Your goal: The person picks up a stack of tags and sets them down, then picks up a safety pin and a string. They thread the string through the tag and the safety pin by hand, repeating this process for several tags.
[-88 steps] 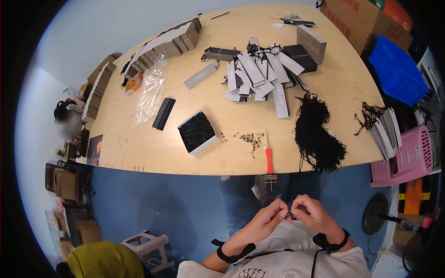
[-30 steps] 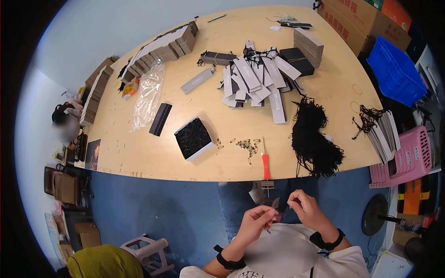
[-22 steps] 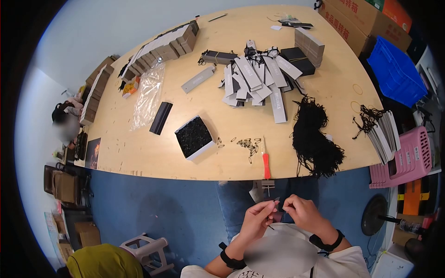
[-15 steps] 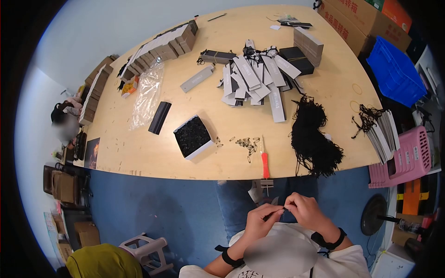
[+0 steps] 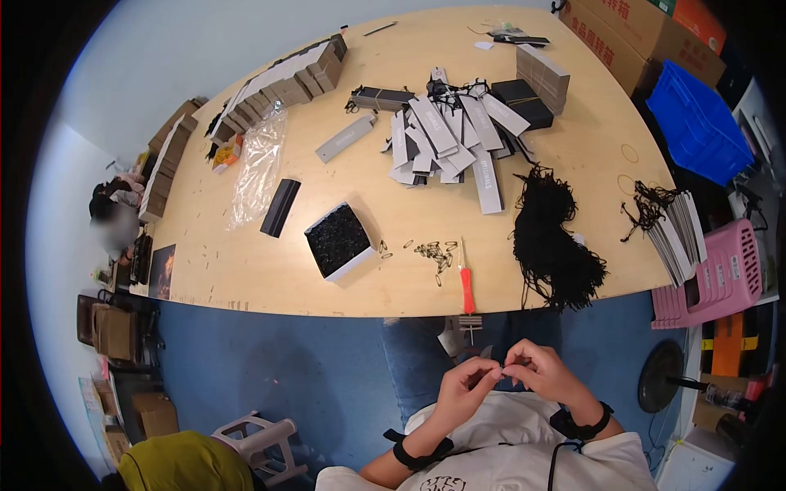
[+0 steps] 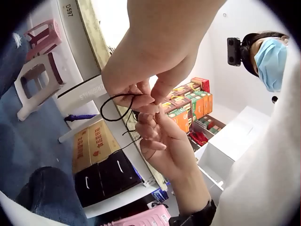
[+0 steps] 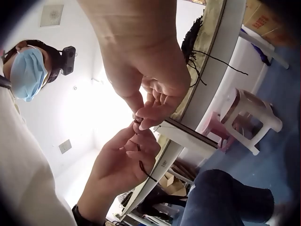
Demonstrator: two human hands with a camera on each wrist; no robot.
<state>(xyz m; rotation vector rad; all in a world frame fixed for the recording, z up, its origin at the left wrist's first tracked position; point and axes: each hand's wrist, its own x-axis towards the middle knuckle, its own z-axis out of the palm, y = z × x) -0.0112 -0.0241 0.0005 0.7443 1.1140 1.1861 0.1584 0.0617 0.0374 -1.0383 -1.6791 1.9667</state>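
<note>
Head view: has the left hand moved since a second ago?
Yes: the left hand shifted slightly right, against the red-handled tool, toward the right hand.

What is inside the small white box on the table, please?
Many black items, too small to identify, fill the white box; they hide its bottom and anything beneath.

a person's left hand and right hand met at a cord in front of the table. on its near side, from left to right, lay a box, clips, a tool and heaped strings; behind them were piled tags, with stacked bundles farther left.
</note>
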